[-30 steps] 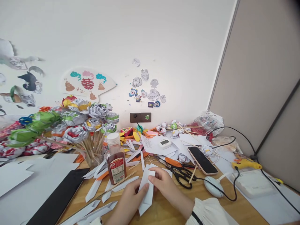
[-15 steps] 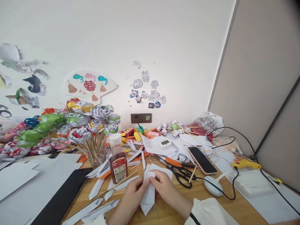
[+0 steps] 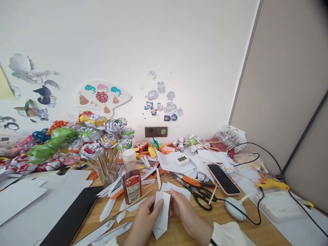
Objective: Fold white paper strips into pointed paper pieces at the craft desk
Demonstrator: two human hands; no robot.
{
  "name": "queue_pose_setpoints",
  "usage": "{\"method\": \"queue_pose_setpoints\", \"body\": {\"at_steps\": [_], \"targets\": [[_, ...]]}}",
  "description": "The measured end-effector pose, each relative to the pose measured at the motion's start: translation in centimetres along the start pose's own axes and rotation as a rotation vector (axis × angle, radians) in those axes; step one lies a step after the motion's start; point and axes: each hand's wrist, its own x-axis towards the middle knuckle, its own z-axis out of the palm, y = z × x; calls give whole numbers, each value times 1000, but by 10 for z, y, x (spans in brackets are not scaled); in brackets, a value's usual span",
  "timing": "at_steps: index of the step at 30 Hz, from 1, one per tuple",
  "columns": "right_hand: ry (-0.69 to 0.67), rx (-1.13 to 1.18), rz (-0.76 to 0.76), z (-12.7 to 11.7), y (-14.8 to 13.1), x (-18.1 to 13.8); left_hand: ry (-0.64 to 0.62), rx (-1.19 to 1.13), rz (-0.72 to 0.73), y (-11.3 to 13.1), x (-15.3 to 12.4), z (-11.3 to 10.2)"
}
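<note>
A folded white paper (image 3: 162, 215), long and narrow with a pointed lower end, is held over the table's front middle. My left hand (image 3: 148, 213) grips its left side, thumb pressed on the front face and fingers behind. My right hand (image 3: 183, 210) is at the paper's right edge, with its thumb near the top corner. Its fingers are curled against the edge and partly hidden. More white paper (image 3: 179, 189) lies just behind my hands. Folded paper strips (image 3: 107, 209) lie to the left, beside a bottle of reddish-brown liquid (image 3: 132, 181) with a white cap.
Black-handled scissors (image 3: 202, 198), a phone (image 3: 222, 179), a white mouse-shaped device (image 3: 235, 209) and a yellow glue gun (image 3: 273, 184) with a cable are on the right. Paper flowers on sticks (image 3: 110, 136) stand at back left. A black slab (image 3: 71, 218) lies at front left.
My right thumb has come off the paper's front and moved to its right edge. The paper has turned slightly, with its top now showing between my hands. The view has shifted a little.
</note>
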Motion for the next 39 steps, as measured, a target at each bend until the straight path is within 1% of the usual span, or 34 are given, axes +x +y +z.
{"method": "queue_pose_setpoints", "body": {"at_steps": [5,9,12,15,18,24,27,29,34,39], "targets": [[-52,26,3,2,-6,-7,17,65,14,0,-2,-1],[-79,123,12,3,-13,-10,32,101,27,-1,-3,-1],[-116,198,26,3,-14,-10,36,93,26,-1,-4,-2],[-152,246,50,3,-14,-10,6,50,18,-1,-4,-2],[-141,203,52,1,-12,-10,-15,36,7,-3,-4,-2],[-76,35,26,-2,-11,-11,8,101,-9,-5,-4,0],[-37,-34,49,-3,-11,-10,1,85,-19,-5,-5,0],[-31,-63,33,-4,-10,-9,-13,58,-23,-5,-6,1],[-21,-75,-9,-4,-10,-6,-38,25,-8,-9,-6,1],[-9,-28,43,-2,-9,-7,-19,51,-14,-11,-4,2]]}}
